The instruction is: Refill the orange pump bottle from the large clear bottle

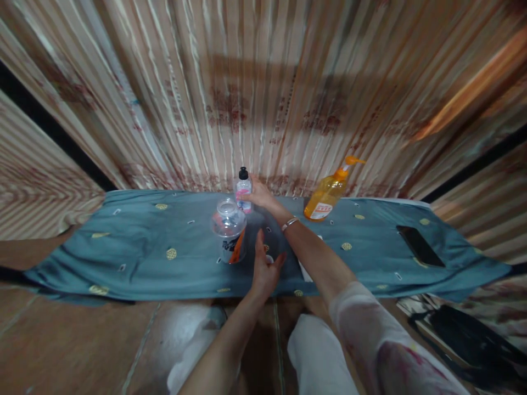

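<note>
My right hand (262, 193) reaches across to a small clear bottle (244, 204) with a black cap and a pink label. Its fingers are closed around the bottle, which stands upright at the back of the cloth. My left hand (265, 271) is nearer the front edge, its thumb and fingers spread apart. A small whitish round thing (269, 259) shows between them; what it is, I cannot make out. Left of both hands stands a clear plastic cup (229, 241) with a domed lid and black and orange print.
An orange pump bottle (323, 200) stands back right, tilted in view. A black phone (420, 246) lies on the right of the blue-green cloth (140, 247). Something white (305, 270) is partly under my right forearm. A striped curtain (255, 109) hangs behind; a dark bag (469, 334) is lower right.
</note>
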`<state>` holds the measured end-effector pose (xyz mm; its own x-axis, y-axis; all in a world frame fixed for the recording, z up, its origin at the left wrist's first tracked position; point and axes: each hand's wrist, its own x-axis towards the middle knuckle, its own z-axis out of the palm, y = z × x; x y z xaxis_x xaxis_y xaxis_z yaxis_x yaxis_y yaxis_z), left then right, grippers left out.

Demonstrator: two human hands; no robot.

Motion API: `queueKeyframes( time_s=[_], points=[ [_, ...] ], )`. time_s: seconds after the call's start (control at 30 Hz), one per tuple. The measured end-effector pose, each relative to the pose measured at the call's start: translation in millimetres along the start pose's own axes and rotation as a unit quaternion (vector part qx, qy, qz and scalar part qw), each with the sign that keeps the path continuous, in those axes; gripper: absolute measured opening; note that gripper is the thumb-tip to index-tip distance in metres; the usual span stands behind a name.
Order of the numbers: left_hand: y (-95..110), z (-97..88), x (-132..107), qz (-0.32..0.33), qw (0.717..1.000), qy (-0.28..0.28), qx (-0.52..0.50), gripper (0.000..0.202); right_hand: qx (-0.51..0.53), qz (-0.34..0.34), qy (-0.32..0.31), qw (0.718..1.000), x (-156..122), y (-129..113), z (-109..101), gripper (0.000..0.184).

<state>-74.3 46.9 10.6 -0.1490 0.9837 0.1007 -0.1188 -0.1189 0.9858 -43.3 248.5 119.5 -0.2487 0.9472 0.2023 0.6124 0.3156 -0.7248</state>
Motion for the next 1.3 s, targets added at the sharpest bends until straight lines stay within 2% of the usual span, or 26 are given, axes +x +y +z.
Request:
queueKeyframes(
  time_s=[0.1, 0.2, 0.3, 0.4, 0.5, 0.57, 0.63, 0.73, 0.83, 1.0, 1.13, 1.3],
  points=[
    [2, -3.8, -1, 0.0, 1.0, 0.007, 0.001, 0.097, -0.018, 0.028, 0.018, 0.999, 5, 2, -2, 0.067],
    [5, -6.0, 0, 0.002, 1.0, 0.002, 0.006, 0.095, -0.031, 0.053, 0.059, 0.996, -4, 7, -18, 0.051],
    [6, -6.3, 3, 0.001, 1.0, -0.006, 0.012, 0.094, -0.011, 0.047, 0.124, 0.991, -33, 14, -49, 0.055],
    [4, -3.7, 3, 0.01, 0.999, -0.023, 0.034, 0.09, 0.05, 0.023, 0.2, 0.978, -78, 22, -85, 0.062],
    [0, 2.4, -2, 0.061, 0.986, -0.084, 0.127, 0.074, 0.099, 0.015, 0.278, 0.955, -124, 29, -112, 0.063],
    [-3, 8.3, -9, 0.104, 0.958, -0.16, 0.216, 0.059, 0.092, 0.022, 0.331, 0.939, -147, 32, -121, 0.062],
    [-5, 14.8, -17, 0.123, 0.931, -0.223, 0.26, 0.049, 0.092, 0.028, 0.361, 0.928, -162, 35, -124, 0.06],
    [-9, 22.5, -24, 0.131, 0.904, -0.278, 0.296, 0.049, 0.121, 0.038, 0.365, 0.922, -173, 38, -122, 0.057],
    [-14, 25.9, -22, 0.136, 0.883, -0.303, 0.333, 0.048, 0.167, 0.046, 0.35, 0.92, -180, 42, -121, 0.055],
    [-22, 30.1, -12, 0.146, 0.865, -0.323, 0.355, 0.027, 0.23, 0.038, 0.329, 0.915, -191, 52, -125, 0.05],
    [-23, 29.1, -4, 0.154, 0.865, -0.306, 0.366, 0.023, 0.255, 0.049, 0.322, 0.911, -196, 61, -129, 0.053],
    [-15, 9.1, 13, 0.167, 0.878, -0.237, 0.381, 0.03, 0.215, 0.068, 0.332, 0.916, -205, 69, -139, 0.053]
  ],
)
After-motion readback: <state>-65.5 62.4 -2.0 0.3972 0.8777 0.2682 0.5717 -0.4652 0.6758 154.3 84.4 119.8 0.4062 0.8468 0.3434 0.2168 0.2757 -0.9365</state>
